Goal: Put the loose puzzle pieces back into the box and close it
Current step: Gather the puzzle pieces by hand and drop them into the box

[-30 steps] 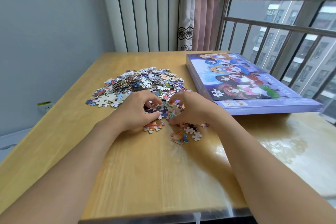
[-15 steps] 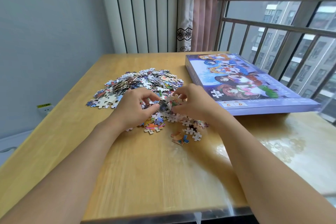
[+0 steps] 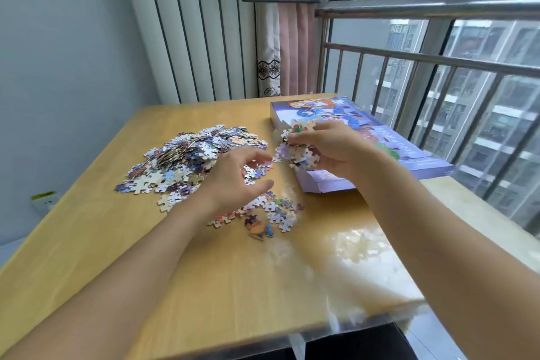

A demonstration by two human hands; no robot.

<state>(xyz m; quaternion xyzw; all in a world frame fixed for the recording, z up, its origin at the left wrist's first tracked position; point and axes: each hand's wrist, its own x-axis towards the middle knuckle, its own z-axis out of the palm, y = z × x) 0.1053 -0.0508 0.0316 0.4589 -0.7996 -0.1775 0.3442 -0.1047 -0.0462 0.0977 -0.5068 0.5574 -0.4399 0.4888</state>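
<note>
A big heap of loose puzzle pieces (image 3: 193,155) lies on the left half of the wooden table (image 3: 222,278). A smaller scatter of pieces (image 3: 271,210) lies nearer me. The flat purple puzzle box (image 3: 333,114) with a cartoon lid sits at the right, its lid on. My right hand (image 3: 339,149) grips a handful of pieces (image 3: 295,149), lifted above the box's near left corner. My left hand (image 3: 233,178) hovers over the table between heap and scatter, fingers loosely curved, holding nothing.
A window with a metal railing (image 3: 438,61) runs along the right side of the table. A pink curtain (image 3: 295,47) and a ribbed white panel (image 3: 193,32) stand behind it. A wall socket (image 3: 43,199) sits low at the left.
Both hands were gathering pieces together on the table. My right hand has lifted a handful up and to the right over the box, and my left hand has let go.
</note>
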